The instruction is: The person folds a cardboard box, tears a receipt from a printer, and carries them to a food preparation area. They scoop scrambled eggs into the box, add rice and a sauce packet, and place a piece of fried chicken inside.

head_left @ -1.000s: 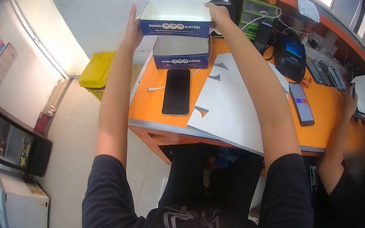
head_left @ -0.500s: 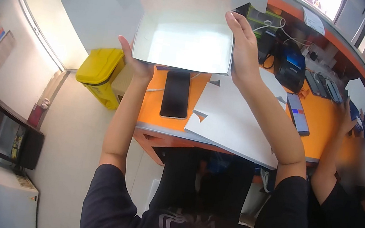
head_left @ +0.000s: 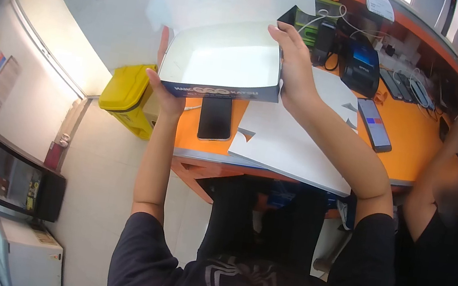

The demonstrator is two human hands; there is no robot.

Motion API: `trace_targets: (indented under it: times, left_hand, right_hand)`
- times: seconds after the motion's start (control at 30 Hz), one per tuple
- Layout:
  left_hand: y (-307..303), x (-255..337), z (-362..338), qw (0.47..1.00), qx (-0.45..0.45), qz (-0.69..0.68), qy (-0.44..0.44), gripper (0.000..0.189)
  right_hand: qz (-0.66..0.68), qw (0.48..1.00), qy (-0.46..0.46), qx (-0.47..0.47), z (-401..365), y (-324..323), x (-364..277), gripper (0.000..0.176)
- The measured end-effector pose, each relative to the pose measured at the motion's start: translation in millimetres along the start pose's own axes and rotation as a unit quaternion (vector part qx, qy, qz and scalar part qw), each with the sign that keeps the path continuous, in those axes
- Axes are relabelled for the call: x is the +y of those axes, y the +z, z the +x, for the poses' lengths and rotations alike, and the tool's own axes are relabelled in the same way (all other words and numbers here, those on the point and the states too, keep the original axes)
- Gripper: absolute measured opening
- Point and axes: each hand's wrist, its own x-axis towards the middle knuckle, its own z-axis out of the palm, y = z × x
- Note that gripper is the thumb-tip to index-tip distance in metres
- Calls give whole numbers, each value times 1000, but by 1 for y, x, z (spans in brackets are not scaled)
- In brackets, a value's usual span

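A shallow cardboard box (head_left: 224, 53), white inside and dark blue with printed lettering on its front wall, is held in the air above the desk. Its large lid flap stands up at the back. My left hand (head_left: 164, 91) grips the lower left corner, thumb out to the side. My right hand (head_left: 298, 64) is wrapped round the right wall, with its fingertips at the upper right corner. Below the box lie a black phone (head_left: 216, 118) and a stack of flat white cut cardboard sheets (head_left: 295, 138).
On the orange desk (head_left: 405, 131) are a lit phone (head_left: 374, 124), a black card terminal (head_left: 361, 68) and several other phones. A yellow bin (head_left: 126, 95) stands left of the desk. At the right, another person's hand (head_left: 457, 132) is near a dark blue box.
The box has tilted so that its printed front wall shows. It has shifted slightly left and down with both hands. The co-worker's hand has moved right and up.
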Motion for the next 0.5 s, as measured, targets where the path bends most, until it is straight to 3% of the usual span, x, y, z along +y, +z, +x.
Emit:
trace_targets:
  times: [0.27, 0.4, 0.5]
  left_hand:
    - [4, 10, -6, 999, 8, -2, 33, 82]
    - [-9, 6, 10, 998, 46, -11, -37, 77]
    - [-14, -8, 44, 997, 35, -7, -74, 75]
  right_hand:
    - [-43, 999, -14, -16, -5, -2, -2, 48]
    - [-111, 992, -29, -51, 11, -3, 1, 61]
    - [-123, 987, -105, 20, 48, 4, 14, 60]
